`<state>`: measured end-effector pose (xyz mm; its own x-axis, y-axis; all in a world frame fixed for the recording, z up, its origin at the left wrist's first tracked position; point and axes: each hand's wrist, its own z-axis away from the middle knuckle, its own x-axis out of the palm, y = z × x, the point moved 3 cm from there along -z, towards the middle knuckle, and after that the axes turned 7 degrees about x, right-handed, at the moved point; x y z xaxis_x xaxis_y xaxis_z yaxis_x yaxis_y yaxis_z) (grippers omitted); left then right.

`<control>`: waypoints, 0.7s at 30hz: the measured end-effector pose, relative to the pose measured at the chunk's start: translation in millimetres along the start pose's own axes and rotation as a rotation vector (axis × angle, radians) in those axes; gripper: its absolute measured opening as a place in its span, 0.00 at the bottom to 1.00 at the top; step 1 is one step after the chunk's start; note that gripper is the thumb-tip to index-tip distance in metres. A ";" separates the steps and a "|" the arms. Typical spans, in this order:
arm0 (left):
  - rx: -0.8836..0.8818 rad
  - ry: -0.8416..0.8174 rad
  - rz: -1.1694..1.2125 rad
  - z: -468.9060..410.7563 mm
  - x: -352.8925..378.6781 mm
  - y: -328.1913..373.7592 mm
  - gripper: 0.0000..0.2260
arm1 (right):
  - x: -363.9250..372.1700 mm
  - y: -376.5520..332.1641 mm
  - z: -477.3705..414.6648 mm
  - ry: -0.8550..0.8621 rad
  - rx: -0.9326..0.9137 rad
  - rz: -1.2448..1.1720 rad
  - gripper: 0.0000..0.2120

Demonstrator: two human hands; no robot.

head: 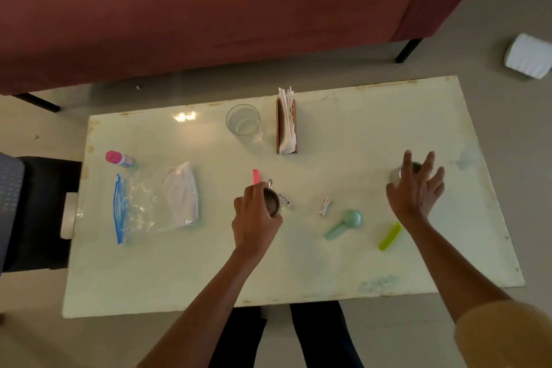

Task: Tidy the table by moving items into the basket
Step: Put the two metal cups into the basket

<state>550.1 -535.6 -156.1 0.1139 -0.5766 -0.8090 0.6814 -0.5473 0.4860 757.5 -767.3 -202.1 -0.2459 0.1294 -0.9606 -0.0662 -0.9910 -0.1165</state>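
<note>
Zero items basketed, no basket in sight | my left hand (256, 213) gripping steel cup (272, 202) | right hand (415, 191) spread wide over second cup (395, 175) | clutter all on surface (298, 266)

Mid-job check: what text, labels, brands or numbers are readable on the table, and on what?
No text is legible.
Black marks on the tube by the cup in the left hand: blurred.
Orange print on the packet: too small.
Blue label on the bottle: blurred.
</note>
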 end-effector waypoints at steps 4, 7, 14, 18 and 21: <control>0.044 -0.002 0.007 0.8 3.7 17.0 0.26 | 6.3 -1.0 -20.1 -0.180 0.165 -0.163 0.27; 0.060 0.002 0.009 0.5 -0.5 29.2 0.25 | 0.4 0.9 -25.1 -0.198 0.184 -0.208 0.22; 0.029 0.067 0.104 14.9 -41.6 50.7 0.25 | -45.2 -32.3 29.5 -0.153 -0.080 -0.317 0.26; 0.030 0.102 0.148 29.3 -82.3 63.6 0.25 | -87.0 -73.7 86.0 -0.159 -0.184 -0.517 0.28; 0.071 0.150 0.168 47.7 -118.8 65.7 0.26 | -117.5 -103.7 129.9 -0.200 -0.281 -0.597 0.28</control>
<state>546.9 -532.0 -12.2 0.3309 -0.5698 -0.7522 0.5917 -0.4957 0.6358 667.6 -675.2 -44.5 -0.4210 0.6333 -0.6493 0.0005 -0.7157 -0.6984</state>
